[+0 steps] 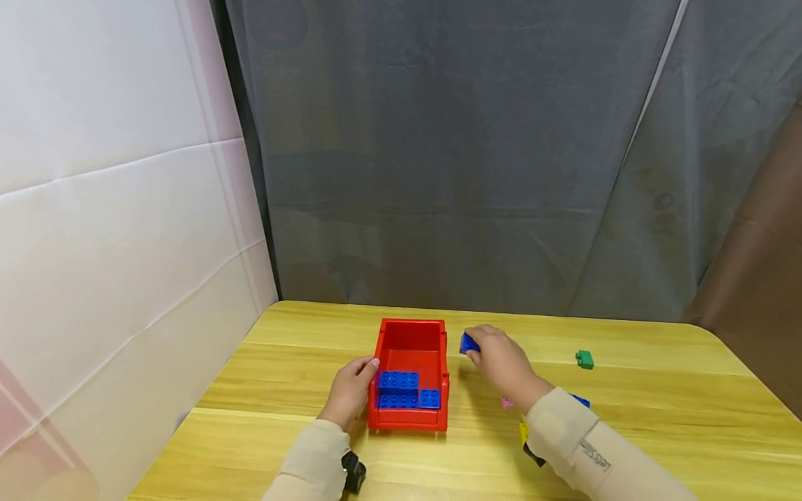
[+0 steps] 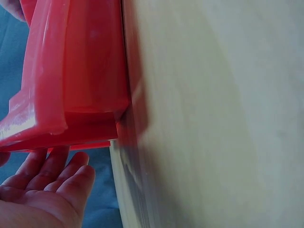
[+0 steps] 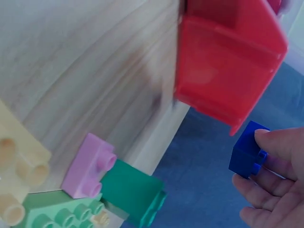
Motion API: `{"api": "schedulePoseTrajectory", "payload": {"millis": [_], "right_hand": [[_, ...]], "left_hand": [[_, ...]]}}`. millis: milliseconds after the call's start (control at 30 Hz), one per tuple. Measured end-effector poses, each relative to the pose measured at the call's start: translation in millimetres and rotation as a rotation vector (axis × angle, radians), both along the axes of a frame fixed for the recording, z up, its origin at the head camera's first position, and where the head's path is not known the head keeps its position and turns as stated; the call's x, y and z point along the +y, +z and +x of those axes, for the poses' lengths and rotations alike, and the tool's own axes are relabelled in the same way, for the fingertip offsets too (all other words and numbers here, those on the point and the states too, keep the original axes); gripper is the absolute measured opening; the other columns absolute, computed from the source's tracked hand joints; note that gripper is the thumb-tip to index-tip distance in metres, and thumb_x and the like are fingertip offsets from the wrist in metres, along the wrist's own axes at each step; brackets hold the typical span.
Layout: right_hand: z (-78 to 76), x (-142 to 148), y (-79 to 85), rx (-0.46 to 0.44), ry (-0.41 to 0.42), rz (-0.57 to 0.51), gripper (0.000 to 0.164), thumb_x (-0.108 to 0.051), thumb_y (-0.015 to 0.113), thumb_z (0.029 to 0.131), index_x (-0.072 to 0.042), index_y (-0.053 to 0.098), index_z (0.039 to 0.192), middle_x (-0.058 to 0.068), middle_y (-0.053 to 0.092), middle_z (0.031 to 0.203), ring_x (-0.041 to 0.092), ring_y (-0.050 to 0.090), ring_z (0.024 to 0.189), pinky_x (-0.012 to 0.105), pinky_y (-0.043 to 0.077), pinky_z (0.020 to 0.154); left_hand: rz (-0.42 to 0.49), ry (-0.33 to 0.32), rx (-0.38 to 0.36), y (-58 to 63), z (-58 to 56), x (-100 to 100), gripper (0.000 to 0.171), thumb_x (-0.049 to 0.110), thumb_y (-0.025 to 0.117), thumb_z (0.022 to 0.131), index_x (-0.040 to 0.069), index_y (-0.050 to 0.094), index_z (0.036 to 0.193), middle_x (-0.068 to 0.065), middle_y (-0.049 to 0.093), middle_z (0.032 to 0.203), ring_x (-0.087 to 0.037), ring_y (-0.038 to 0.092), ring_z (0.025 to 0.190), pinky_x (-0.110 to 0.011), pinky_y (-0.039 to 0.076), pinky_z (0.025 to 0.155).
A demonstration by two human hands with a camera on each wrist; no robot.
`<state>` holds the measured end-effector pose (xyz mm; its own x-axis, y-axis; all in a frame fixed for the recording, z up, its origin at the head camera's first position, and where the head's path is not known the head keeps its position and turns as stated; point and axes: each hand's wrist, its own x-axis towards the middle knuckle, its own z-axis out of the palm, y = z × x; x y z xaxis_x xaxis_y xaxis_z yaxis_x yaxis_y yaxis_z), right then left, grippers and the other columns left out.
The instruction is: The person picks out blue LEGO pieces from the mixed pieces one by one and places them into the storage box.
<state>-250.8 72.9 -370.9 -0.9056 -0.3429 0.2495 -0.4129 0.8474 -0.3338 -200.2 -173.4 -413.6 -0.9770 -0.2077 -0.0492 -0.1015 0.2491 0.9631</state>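
A red plastic bin [image 1: 409,419] stands on the table with several blue bricks [image 1: 399,390] in its near end. My left hand [image 1: 348,391] holds the bin's left side, thumb at the rim; in the left wrist view its fingers [image 2: 76,183] reach up to the outer wall. To the right of the bin, my right hand [image 1: 501,362] pinches a small blue brick [image 1: 468,344] above the table. The right wrist view shows that brick [image 3: 247,149] between thumb and fingers, apart from the bin [image 3: 221,71].
A green brick [image 1: 585,360] lies at the right. Partly hidden by the right forearm are a pink brick [image 1: 507,403], a blue brick [image 1: 581,400] and a yellow brick [image 1: 523,433]. A grey curtain [image 1: 426,174] hangs behind the table, a white one [image 1: 125,209] at the left.
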Motion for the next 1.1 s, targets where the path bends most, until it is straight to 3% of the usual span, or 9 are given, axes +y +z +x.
{"api": "schedulePoseTrajectory", "payload": {"millis": [567, 1100], "right_hand": [[21.8, -21, 15.4, 0.011, 0.095, -0.018, 0.046, -0.012, 0.072, 0.086, -0.005, 0.060, 0.130, 0.011, 0.062, 0.126, 0.029, 0.058, 0.117, 0.043, 0.051, 0.095], [26.2, -39, 19.4, -0.052, 0.145, 0.004, 0.052, -0.013, 0.070, 0.088, -0.009, 0.055, 0.137, 0.010, 0.057, 0.134, 0.029, 0.051, 0.127, 0.042, 0.048, 0.098]], "left_hand": [[-0.009, 0.003, 0.012, -1.1, -1.0, 0, 0.042, 0.025, 0.046, 0.102, -0.005, 0.054, 0.131, -0.025, 0.056, 0.130, -0.040, 0.052, 0.118, -0.054, 0.043, 0.101], [-0.011, 0.007, 0.020, -2.4, -1.0, -1, 0.041, 0.025, 0.047, 0.102, -0.005, 0.055, 0.130, -0.024, 0.057, 0.128, -0.040, 0.053, 0.117, -0.054, 0.043, 0.101]]}}
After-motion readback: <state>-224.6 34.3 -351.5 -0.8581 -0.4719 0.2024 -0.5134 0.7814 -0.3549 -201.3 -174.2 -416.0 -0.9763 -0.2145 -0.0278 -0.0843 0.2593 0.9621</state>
